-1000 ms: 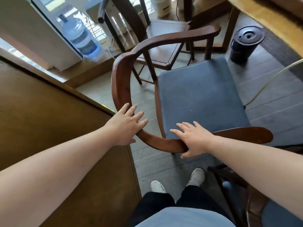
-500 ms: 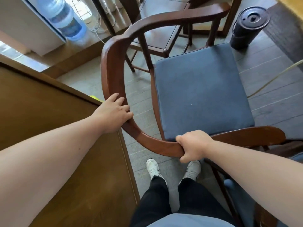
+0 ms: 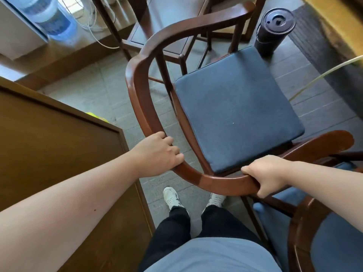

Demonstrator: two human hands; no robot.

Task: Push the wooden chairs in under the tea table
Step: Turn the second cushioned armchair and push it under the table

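Observation:
A wooden chair (image 3: 137, 91) with a curved back rail and a blue seat cushion (image 3: 235, 107) stands in front of me, its seat facing away. My left hand (image 3: 159, 152) is closed around the left bend of the rail. Farther right on the same rail, my right hand (image 3: 267, 173) grips it near the middle. The tea table's yellowish edge (image 3: 334, 22) shows at the top right, beyond the chair. A second chair with a blue cushion (image 3: 306, 228) sits at the bottom right, close to my right arm.
A brown wooden cabinet top (image 3: 59, 150) fills the left side next to my left arm. A black lidded bin (image 3: 275, 26) stands past the chair's front. Another dark chair (image 3: 167, 36), a water bottle (image 3: 53, 18) and cables lie at the back. My feet (image 3: 192, 199) stand behind the rail.
Both hands went from resting flat on the rail to gripping it. The chair now appears closer and lower in the view, and my left hand sits farther along the bend.

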